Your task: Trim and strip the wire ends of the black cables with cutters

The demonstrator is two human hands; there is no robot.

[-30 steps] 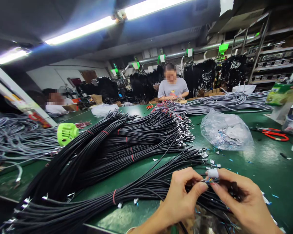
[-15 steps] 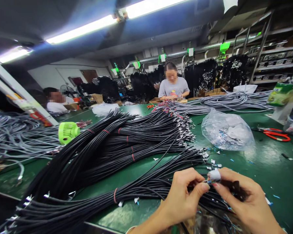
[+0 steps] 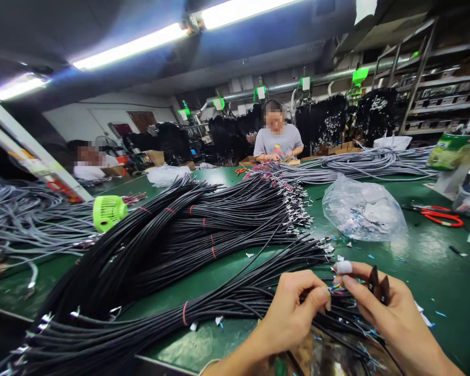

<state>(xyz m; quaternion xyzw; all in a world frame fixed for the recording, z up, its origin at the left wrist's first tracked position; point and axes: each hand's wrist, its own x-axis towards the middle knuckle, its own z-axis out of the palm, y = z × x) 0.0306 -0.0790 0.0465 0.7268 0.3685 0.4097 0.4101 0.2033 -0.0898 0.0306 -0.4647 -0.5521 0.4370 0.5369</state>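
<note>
My left hand is closed in a pinch on the end of a black cable, where thin blue, yellow and red wires stick out past the fingertips. Facing it, my right hand has white tape round its index finger, and thumb and index come together by the wire ends. Two dark pointed blades of snips jut up from within my right hand; the handles are hidden. Beneath both hands lie loose black cables with stripped ends. A bundle of black cables, tied with a red band, runs leftward.
A larger heap of black cables covers the middle of the green table. Nearby are a clear plastic bag of scraps, red-handled pliers, a green fan and grey cables. A co-worker sits opposite.
My right fingers have shifted slightly on the wires, and the snips' blades in my right hand now point upward and show clearly. The coloured wires are more exposed.
</note>
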